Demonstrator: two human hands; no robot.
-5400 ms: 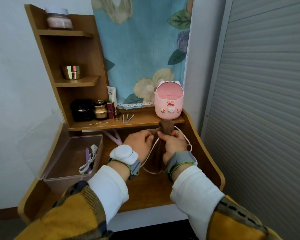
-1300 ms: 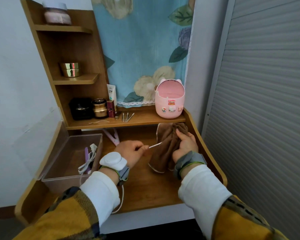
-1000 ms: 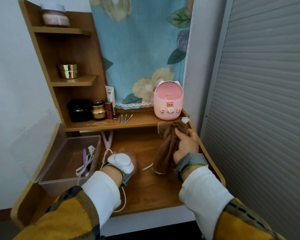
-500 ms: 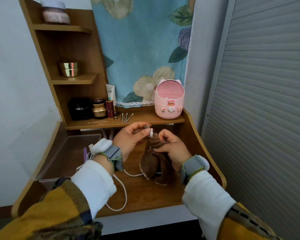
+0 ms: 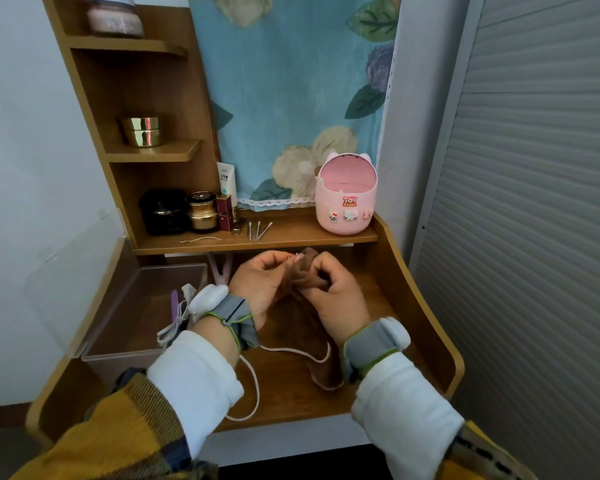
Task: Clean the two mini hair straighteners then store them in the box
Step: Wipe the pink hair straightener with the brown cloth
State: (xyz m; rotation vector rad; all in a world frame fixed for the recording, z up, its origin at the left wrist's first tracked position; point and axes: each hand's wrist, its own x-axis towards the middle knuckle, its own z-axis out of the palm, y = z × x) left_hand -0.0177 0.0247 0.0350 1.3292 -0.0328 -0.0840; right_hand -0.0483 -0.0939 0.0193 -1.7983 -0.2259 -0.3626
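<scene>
between the left hand (image 5: pixel 260 287) and right hand (image 5: pixel 338 299): brown cloth (image 5: pixel 302 327) held

left hand fingers curl and pinch the cloth top. right hand grips the same cloth just beside them. below the grip, a white cord (image 5: pixel 257 388) loops on the desk (image 5: pixel 291 400). just beyond the left hand lies the pink straightener (image 5: pixel 222 271). left of the grip, the purple straightener (image 5: pixel 174 301) lies in the clear box (image 5: pixel 125 358).

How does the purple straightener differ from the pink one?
The purple straightener lies inside the clear box, beside a bundled cord; the pink straightener lies outside it on the desk. The purple one shows one straight bar; the pink one's arms spread in a V. Both are slim.
</scene>
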